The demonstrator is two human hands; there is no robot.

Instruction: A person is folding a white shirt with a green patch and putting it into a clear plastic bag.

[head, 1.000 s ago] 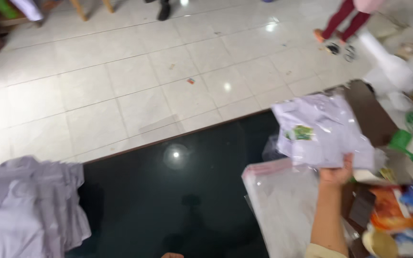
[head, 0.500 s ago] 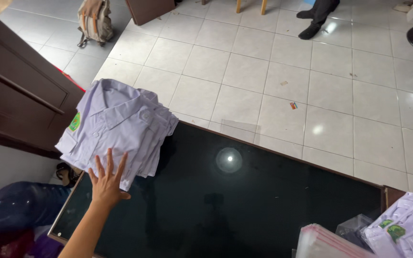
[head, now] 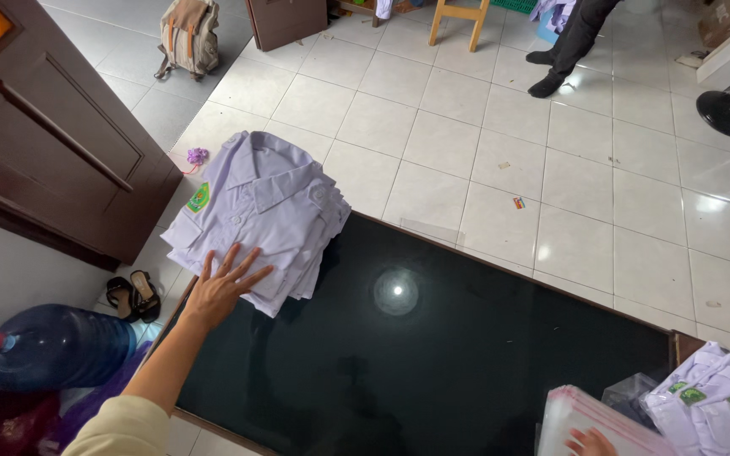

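A stack of folded white shirts (head: 259, 211) with a green badge on the sleeve lies at the left end of a black glass table (head: 433, 355), overhanging its corner. My left hand (head: 221, 285) rests flat on the near edge of this stack, fingers spread. My right hand (head: 589, 442) shows only its fingertips at the bottom edge, touching a pile of clear plastic bags (head: 601, 422). Bagged white shirts (head: 716, 409) with green badges lie beside that pile at the right.
A dark wooden door (head: 52, 143) stands at the left. A blue water jug (head: 52, 346) and sandals (head: 133, 295) sit on the floor below it. A backpack (head: 189, 35), a wooden stool (head: 460, 19) and another person's legs (head: 568, 46) are across the white tiled floor.
The view swung from the right end of the table to the left. My left hand reached onto the shirt stack and has slid a little further along it.
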